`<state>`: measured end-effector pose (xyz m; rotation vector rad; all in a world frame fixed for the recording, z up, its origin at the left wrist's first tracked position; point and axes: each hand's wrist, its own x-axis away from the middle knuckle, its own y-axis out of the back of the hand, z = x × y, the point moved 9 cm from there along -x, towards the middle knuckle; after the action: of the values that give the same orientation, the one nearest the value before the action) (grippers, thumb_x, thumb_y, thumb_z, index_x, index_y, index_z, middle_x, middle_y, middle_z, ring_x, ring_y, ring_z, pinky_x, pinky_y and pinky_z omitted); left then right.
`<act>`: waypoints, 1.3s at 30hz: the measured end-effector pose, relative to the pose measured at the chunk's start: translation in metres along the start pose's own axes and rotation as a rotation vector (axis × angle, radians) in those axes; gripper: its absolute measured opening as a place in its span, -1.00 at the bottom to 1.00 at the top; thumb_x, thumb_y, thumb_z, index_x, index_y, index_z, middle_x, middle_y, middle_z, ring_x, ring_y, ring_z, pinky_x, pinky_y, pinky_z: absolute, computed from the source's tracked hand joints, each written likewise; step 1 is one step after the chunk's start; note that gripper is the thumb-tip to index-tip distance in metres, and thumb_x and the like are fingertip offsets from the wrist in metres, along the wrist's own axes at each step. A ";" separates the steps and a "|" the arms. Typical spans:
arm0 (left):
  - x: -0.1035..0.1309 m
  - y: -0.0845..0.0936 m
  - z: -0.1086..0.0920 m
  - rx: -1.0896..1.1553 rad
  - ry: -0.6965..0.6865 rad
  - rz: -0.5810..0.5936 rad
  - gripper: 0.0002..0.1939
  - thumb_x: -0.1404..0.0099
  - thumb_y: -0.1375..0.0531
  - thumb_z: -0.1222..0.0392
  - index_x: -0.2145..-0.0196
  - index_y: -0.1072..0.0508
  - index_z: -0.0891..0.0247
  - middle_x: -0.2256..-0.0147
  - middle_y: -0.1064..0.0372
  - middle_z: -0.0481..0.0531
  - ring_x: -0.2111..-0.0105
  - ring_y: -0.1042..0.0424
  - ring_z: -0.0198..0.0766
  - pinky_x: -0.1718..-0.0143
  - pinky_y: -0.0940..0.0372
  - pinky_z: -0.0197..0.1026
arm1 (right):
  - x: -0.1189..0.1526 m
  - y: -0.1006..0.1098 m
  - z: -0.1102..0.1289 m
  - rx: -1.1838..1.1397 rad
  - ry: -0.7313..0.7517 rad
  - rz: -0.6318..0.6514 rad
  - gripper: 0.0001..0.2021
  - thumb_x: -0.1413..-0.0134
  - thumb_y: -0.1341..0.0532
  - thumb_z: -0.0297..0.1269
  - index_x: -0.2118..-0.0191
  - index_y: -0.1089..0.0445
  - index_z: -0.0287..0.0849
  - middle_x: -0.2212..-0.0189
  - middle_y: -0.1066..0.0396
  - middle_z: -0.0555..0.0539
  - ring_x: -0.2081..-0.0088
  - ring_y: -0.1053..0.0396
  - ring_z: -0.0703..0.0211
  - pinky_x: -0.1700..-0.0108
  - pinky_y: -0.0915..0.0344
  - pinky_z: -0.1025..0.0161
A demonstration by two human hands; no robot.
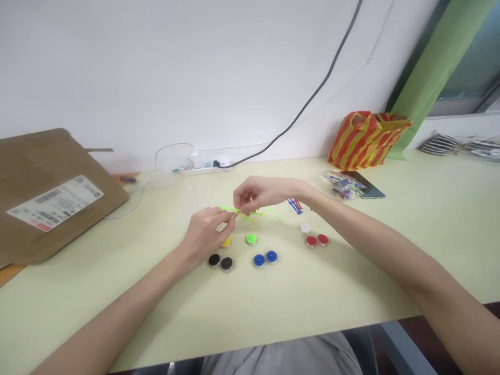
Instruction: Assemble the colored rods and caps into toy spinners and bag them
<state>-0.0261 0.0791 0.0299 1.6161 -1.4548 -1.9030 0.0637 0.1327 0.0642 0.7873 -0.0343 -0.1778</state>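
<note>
The left hand (209, 229) is closing its grip in a pinch on a slim yellow-green strip (228, 209), thumb and fingertips meeting on it. The right hand (263, 194) is reaching in from the other side, its grip also pinching the strip just beside the left fingertips. Both hands are holding it above the table (219, 323); whether it is one piece or two joined is too small to tell for sure. Just beyond the right fingertips, a loose green strip (274, 213) is lying on the table. Nearer the person, round discs on clear bases are standing about: a yellow disc (226, 242) partly behind the left hand, a green disc (251, 239), two black discs (226, 264) and two blue discs (259, 260). Near the right forearm, a white disc (305, 228) and two red discs (311, 241) are sitting together, with blue strips (295, 207) lying behind. Farther out, a clear bag of parts (344, 185) is resting against a dark tablet (369, 188), and a striped bag (365, 141) is standing by the wall.
</note>
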 end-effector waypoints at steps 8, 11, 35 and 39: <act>-0.001 -0.003 0.003 -0.006 0.045 0.053 -0.65 -0.43 -0.07 0.15 0.48 -0.49 0.21 0.53 -0.43 -0.04 0.49 -0.38 -0.27 0.36 -0.24 -0.19 | 0.007 0.015 -0.037 0.223 -0.144 -0.021 -0.92 -0.12 -0.20 -0.42 0.26 -0.44 -0.26 0.32 -0.51 -0.07 0.32 -0.37 0.26 0.29 -0.26 0.34; 0.000 -0.007 0.004 -0.005 0.043 0.078 -0.70 -0.42 -0.08 0.18 0.41 -0.52 0.20 0.50 -0.46 -0.05 0.46 -0.41 -0.27 0.34 -0.23 -0.19 | 0.017 0.021 -0.058 0.296 -0.292 0.019 -0.91 -0.04 -0.23 -0.42 0.29 -0.45 -0.24 0.30 -0.54 -0.09 0.32 -0.39 0.23 0.31 -0.24 0.32; 0.001 -0.019 0.009 -0.039 0.073 0.182 -0.68 -0.43 -0.08 0.12 0.41 -0.53 0.22 0.46 -0.48 -0.01 0.42 -0.43 -0.24 0.34 -0.21 -0.20 | 0.027 0.006 -0.103 0.221 -0.465 0.273 -0.79 0.07 -0.36 -0.29 0.27 -0.50 -0.26 0.42 -0.51 -0.02 0.38 -0.42 0.19 0.35 -0.24 0.30; 0.001 -0.020 0.010 -0.034 0.080 0.190 -0.67 -0.44 -0.07 0.11 0.39 -0.55 0.22 0.45 -0.49 0.00 0.42 -0.43 -0.24 0.34 -0.22 -0.19 | 0.028 0.007 -0.109 0.213 -0.513 0.262 -0.75 0.07 -0.38 -0.29 0.22 -0.50 -0.26 0.40 -0.52 -0.03 0.37 -0.45 0.17 0.34 -0.26 0.29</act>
<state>-0.0271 0.0931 0.0126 1.4645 -1.4780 -1.7298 0.1031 0.2088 -0.0090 0.9238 -0.6470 -0.1242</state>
